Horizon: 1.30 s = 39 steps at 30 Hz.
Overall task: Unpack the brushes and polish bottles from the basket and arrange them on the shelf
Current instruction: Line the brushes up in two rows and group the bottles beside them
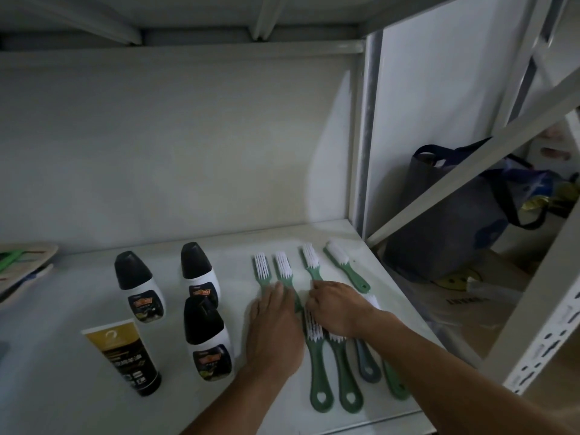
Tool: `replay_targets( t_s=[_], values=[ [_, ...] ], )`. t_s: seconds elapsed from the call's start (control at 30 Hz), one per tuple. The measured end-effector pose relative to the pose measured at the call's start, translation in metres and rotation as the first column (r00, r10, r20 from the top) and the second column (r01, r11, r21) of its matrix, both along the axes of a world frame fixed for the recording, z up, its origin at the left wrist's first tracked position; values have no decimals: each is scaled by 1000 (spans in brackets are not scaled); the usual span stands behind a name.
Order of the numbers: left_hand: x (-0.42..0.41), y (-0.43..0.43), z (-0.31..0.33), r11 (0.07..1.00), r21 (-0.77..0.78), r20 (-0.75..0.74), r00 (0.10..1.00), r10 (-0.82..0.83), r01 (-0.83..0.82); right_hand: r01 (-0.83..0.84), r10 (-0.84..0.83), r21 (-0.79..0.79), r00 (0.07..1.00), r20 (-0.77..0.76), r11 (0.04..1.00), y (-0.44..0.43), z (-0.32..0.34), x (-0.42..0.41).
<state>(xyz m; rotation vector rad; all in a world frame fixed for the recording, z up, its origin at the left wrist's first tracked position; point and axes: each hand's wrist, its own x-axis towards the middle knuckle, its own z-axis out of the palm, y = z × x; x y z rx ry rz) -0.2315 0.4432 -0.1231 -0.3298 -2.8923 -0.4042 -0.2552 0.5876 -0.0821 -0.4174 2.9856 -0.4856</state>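
Note:
Several green brushes with white bristles lie in two rows on the white shelf (94, 403). The back row (310, 262) points away from me; the front row (317, 381) has its handles toward me, one of them grey (367, 365). My left hand (276, 334) lies flat over the handles of the two left back brushes. My right hand (335, 309) rests fingers down on the third back brush's handle and covers front-row bristles. Three black-capped white polish bottles (139, 287) (199, 274) (208, 340) stand to the left, with a gold-and-black tube (124, 356) in front of them.
A beige tray-like object (25, 262) with a green item sits at the shelf's far left edge. A metal upright (365, 136) and a diagonal brace (470, 171) bound the shelf on the right. Beyond them stand a dark tote bag (445, 221) and cardboard boxes (464, 302).

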Motion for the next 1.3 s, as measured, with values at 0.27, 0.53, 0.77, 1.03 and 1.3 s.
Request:
replay_targets(
  t_s=[0.27, 0.53, 0.77, 1.03, 1.3],
  values=[
    [-24, -4, -26, 982, -125, 67, 989, -132, 140, 2, 2, 113, 999, -40, 994, 3, 0, 0],
    [-6, -7, -10, 995, -29, 77, 993, -90, 92, 1, 4, 134, 999, -39, 991, -2, -5, -2],
    [-5, -5, -9, 998, 2, 92, 994, -60, 60, 70, -70, 0, 996, -60, 998, 6, -10, -8],
    [-3, -4, -8, 999, -24, 98, 994, -37, 39, 427, -411, -80, 897, 161, 901, 60, -3, -26],
    [-1, -4, -8, 999, -17, 83, 996, -35, 36, 373, -356, 106, 923, -149, 922, 41, 4, -33]
  ],
)
